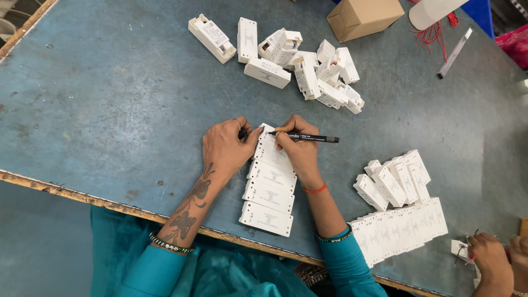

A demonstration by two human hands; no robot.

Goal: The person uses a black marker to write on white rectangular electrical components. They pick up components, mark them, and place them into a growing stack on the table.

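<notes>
Right hand (pixel 297 151) pinches the black marker (pixel 305 137), tip on the far white module (pixel 269 149) of the near row, while left hand (pixel 225 147), fingers pressed together, should pin it flat on the bench (pixel 110 99).

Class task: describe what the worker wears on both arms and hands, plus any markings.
Left hand: ring, dark floral tattoo along forearm, green beaded bangle, teal sleeve. Right hand: orange wrist thread, beaded bangle, teal sleeve.
</notes>
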